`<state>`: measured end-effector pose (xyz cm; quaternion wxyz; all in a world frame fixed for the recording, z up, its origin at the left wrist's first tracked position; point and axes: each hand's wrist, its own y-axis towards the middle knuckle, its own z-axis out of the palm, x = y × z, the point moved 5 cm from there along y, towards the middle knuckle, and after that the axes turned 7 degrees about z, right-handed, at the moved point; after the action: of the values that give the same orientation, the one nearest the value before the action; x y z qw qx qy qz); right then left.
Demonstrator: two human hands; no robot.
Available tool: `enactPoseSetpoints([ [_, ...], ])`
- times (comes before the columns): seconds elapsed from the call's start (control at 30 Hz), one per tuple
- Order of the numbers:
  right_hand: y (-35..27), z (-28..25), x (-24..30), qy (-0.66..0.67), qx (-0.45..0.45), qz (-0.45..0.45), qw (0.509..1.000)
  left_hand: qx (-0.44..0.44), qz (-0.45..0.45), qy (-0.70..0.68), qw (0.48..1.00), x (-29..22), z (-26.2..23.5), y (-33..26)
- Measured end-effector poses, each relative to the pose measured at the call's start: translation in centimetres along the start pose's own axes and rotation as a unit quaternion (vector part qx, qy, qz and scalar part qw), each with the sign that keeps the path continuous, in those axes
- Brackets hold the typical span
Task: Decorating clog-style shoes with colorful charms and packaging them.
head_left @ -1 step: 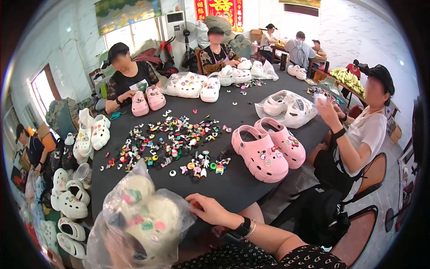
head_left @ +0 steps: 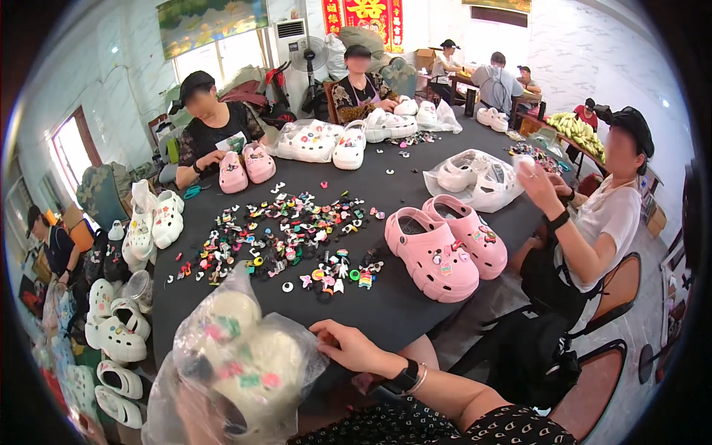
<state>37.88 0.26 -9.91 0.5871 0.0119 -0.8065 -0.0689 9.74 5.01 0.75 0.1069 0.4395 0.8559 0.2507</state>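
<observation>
A pair of cream clogs (head_left: 276, 348) with pink and green charms is inside a clear plastic bag (head_left: 194, 337) at the near edge of the table. My left hand (head_left: 199, 415) shows dimly through the film at the bag's lower left, holding the bagged clogs; its fingers are mostly hidden. At the bag's right side, my right hand (head_left: 348, 345) pinches the edge of the film. Beyond the bag spreads a pile of small coloured shoe charms (head_left: 278, 230). A pink pair of clogs (head_left: 441, 263) with charms stands to the right.
The dark table (head_left: 356, 297) carries more bagged white clogs (head_left: 478, 178) at right. White clogs (head_left: 119, 337) are stacked at my left. A co-worker (head_left: 215, 122) handles pink clogs across the table; another person (head_left: 593, 200) sits at right beside a chair (head_left: 593, 386).
The view has shifted very slightly. Both hands keep their hold on the bag, and the co-worker's raised hand at right has moved a little.
</observation>
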Motion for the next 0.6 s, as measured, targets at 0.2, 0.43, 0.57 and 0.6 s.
enactPoseSetpoints([
  [0.2, -0.9, -0.2, 2.2, 0.318, 0.148, 0.131, 0.927, 0.031, 0.009, -0.007, 0.999, -0.4, -0.2, -0.8],
  [0.43, -1.9, 0.5, 3.3, 0.32, 0.213, 0.049, 0.922, 0.065, 0.037, -0.024, 0.997, -1.5, -0.2, -1.0],
  [0.57, -2.0, 0.5, 3.2, 0.338, 0.18, 0.037, 0.923, 0.085, 0.054, -0.038, 0.994, -2.4, 0.1, -1.0],
  [0.6, -2.0, 0.2, 3.5, 0.309, 0.152, 0.011, 0.939, 0.09, 0.056, -0.04, 0.994, -2.6, 0.1, -1.1],
])
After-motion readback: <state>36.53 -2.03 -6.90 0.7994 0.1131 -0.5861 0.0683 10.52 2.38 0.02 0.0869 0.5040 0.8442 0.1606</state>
